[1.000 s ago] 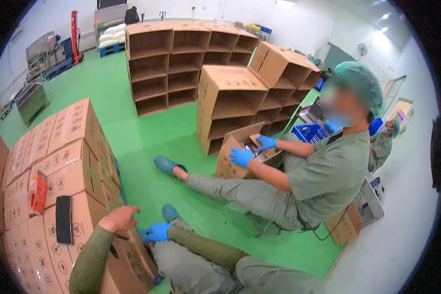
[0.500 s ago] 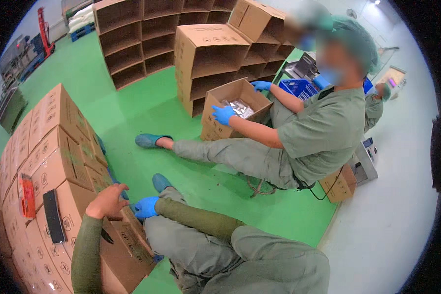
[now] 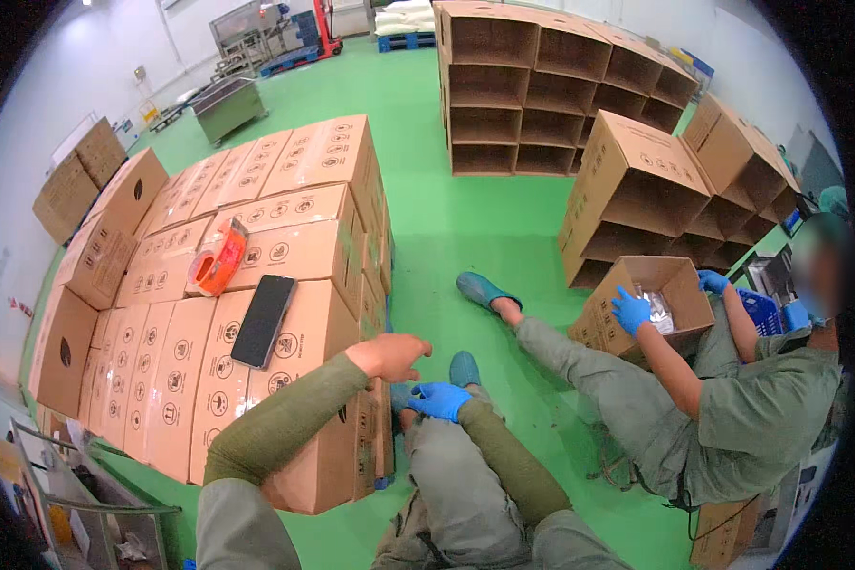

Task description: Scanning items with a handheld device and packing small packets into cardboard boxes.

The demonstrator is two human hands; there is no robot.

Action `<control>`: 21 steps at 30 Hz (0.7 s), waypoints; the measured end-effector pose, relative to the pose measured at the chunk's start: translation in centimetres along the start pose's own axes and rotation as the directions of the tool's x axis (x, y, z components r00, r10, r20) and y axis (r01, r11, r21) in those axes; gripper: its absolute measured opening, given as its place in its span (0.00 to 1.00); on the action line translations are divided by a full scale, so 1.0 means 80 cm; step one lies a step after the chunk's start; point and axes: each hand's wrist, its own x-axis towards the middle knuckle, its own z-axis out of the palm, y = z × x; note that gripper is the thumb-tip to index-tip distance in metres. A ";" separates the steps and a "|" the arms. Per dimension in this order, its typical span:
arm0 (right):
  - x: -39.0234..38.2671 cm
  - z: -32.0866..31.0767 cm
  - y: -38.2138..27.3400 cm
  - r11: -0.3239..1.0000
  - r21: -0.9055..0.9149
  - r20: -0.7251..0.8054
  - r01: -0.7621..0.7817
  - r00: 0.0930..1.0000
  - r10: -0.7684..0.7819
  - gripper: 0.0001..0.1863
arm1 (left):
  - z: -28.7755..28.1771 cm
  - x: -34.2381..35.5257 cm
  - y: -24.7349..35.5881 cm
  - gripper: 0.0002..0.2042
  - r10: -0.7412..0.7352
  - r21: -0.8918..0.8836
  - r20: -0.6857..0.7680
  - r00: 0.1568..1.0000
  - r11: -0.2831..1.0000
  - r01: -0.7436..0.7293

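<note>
My bare left hand [image 3: 392, 359] is over the near right edge of the stacked cardboard cartons [image 3: 318, 328], its fingers loosely bent and apart, with nothing in them. Just beyond and to its right, my right hand [image 3: 439, 401] in a blue glove lies by my knee, fingers loosely extended and holding nothing I can see. On top of the cartons, left of my left hand, lies a black smartphone [image 3: 264, 320]. Farther left rests an orange tape dispenser [image 3: 220, 258].
At right a seated co-worker in blue gloves holds an open carton [image 3: 636, 302] with silver pouches inside. Empty open-fronted cartons [image 3: 489, 85] are stacked at the back. A metal cart [image 3: 230, 109] stands far left, a grey rack [image 3: 85, 503] near left.
My view has swung left, so the carton stack now sits more central and the co-worker farther right. Both my hands stay close together beside the cartons, still without anything in them.
</note>
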 end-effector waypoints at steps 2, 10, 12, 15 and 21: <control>0.002 0.004 0.001 1.000 0.013 -0.030 -0.016 0.999 0.016 0.19 | 0.000 0.002 -0.003 0.24 0.014 -0.019 0.022 1.000 1.000 -0.013; 0.017 0.002 -0.007 0.982 -0.149 0.068 -0.114 0.990 0.126 0.32 | 0.007 0.003 -0.021 0.25 0.089 0.040 -0.020 0.996 0.995 -0.088; 0.019 0.001 -0.007 0.976 -0.180 0.088 -0.125 0.986 0.142 0.31 | 0.007 -0.001 -0.022 0.25 0.075 0.043 -0.004 0.997 0.996 -0.075; 0.014 -0.001 -0.009 0.984 -0.132 0.086 -0.118 0.988 0.130 0.29 | 0.010 0.005 -0.026 0.24 0.090 0.046 0.011 0.996 0.995 -0.090; 0.044 0.025 0.044 0.996 -0.089 -0.018 -0.021 1.000 0.020 0.23 | 0.008 0.008 -0.026 0.23 0.175 -0.024 -0.052 0.983 0.984 -0.176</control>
